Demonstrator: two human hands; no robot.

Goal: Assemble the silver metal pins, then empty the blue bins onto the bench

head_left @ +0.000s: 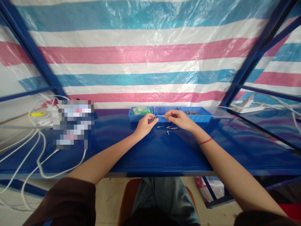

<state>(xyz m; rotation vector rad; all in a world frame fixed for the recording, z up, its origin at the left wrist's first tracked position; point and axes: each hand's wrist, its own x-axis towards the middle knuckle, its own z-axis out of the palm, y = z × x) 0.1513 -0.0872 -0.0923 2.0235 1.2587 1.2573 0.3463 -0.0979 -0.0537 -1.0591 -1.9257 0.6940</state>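
Observation:
A thin metal pin-like piece [160, 116] spans the gap between my hands, above the front edge of a blue divided tray [135, 118]. My left hand [146, 125] is closed on its left end, with a tiny part there too small to name. Its right end is pinched by my right hand [180, 119]. Several similar pieces [172, 127] lie loose on the blue table just in front of the tray. Green and clear packets [141, 110] fill the tray's left compartment. The right compartment holds many small metal pieces [192, 113]; my right hand partly hides the middle one.
White cables [41, 157] loop over the table's left side beside a pixelated area. A clear lid [218, 112] lies right of the tray, near a white power strip [246, 105]. Blue metal posts [249, 62] and a striped sheet [145, 56] stand behind.

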